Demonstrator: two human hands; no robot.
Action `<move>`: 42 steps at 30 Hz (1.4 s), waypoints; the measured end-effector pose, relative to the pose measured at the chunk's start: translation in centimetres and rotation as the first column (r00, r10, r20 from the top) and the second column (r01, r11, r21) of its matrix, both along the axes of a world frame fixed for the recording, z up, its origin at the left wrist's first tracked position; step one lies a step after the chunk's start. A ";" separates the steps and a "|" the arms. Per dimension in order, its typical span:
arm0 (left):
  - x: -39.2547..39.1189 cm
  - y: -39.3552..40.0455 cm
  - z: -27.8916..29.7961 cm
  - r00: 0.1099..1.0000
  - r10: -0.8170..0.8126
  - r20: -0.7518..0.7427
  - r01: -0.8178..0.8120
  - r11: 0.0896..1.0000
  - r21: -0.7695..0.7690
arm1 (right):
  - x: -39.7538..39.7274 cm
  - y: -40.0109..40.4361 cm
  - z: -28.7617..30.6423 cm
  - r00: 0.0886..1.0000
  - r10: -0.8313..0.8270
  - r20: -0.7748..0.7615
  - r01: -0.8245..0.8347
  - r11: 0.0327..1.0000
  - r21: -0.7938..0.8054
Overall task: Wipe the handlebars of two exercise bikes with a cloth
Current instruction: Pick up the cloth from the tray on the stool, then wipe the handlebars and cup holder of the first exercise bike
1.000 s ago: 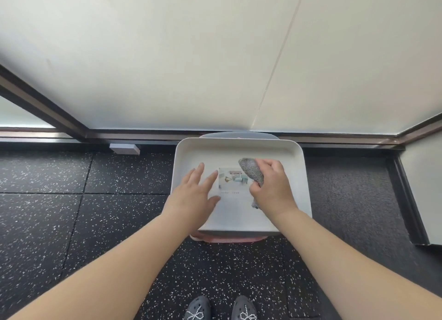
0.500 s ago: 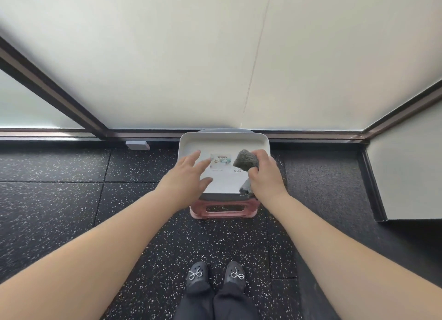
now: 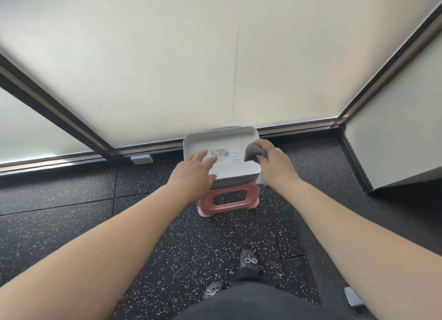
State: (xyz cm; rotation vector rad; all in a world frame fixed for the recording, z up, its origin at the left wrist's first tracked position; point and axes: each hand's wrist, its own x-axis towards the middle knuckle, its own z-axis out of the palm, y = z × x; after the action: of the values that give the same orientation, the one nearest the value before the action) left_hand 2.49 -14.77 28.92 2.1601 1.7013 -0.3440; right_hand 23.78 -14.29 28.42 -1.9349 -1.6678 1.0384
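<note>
Against the frosted glass wall (image 3: pixel 167 56), on speckled black rubber flooring (image 3: pixel 71 195), a pink stool (image 3: pixel 228 203) carries a pale grey tray (image 3: pixel 222 137) with a small printed label (image 3: pixel 219 151). Someone's right hand (image 3: pixel 275 163) has its fingers curled round a bunched grey cloth (image 3: pixel 254 153) above the tray's right edge. Their left hand (image 3: pixel 195 172) hovers over the tray's near left side, fingers straight and loosely spread, holding nothing. Dark bow-trimmed shoes (image 3: pixel 248 261) show below.

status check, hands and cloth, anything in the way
Right hand grips grey cloth. Left hand open over white tray. No bikes in view.
</note>
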 end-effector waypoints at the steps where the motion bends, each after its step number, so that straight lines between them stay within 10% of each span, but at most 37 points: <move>1: -0.2 -0.6 0.1 1.000 -0.016 -0.008 0.016 1.000 0.011 | 0.1 -1.0 0.3 1.000 -0.017 0.024 0.017 1.000 -0.003; 22: 13.6 -19.0 1.1 0.683 -0.719 -0.129 0.731 0.667 0.147 | 11.1 -33.2 3.3 0.752 -0.659 -0.026 0.660 0.751 0.033; 42: 37.4 -51.1 3.3 0.303 -0.949 -0.087 0.932 0.277 0.232 | 24.8 -72.2 5.5 0.351 -0.936 -0.033 0.930 0.344 0.129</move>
State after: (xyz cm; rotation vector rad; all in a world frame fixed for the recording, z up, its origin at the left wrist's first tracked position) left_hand 39.84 -65.86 32.25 3.1136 0.1208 -0.3357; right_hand 48.60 -86.54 33.92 -2.2789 -0.3099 0.3571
